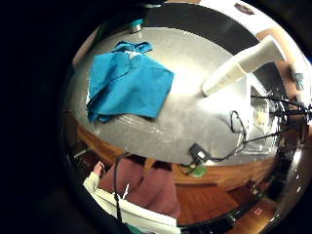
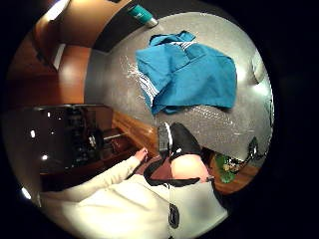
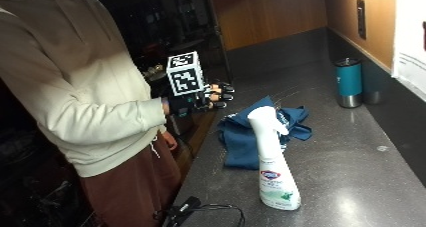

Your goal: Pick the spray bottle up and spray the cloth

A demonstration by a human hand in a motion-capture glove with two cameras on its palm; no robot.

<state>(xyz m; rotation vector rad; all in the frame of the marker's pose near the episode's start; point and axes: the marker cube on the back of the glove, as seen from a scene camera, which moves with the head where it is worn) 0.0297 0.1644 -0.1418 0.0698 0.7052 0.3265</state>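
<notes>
Dark speckled stone makes up the desk [image 3: 346, 157], which runs along a wood-panelled wall with a dark backsplash. One spray bottle [image 3: 274, 162] stands upright near the desk's front edge, white, with a blue and red Clorox logo on its label; the smaller print I cannot read. One blue cloth [image 3: 259, 132] lies crumpled just behind the bottle, towards the middle of the desk and reaching near its front edge; whether the two touch I cannot tell. One teal tumbler [image 3: 348, 82] with a steel base stands at the back edge against the backsplash, well apart from both. A black cable and small box [image 3: 190, 209] lie at the front edge near the bottle. My gloved right hand [image 3: 200, 99] hovers in the air off the front edge of the desk, fingers loosely curled and holding nothing, well apart from the bottle. Bare stone lies between cloth and tumbler, and to the right of the bottle towards the wall.
</notes>
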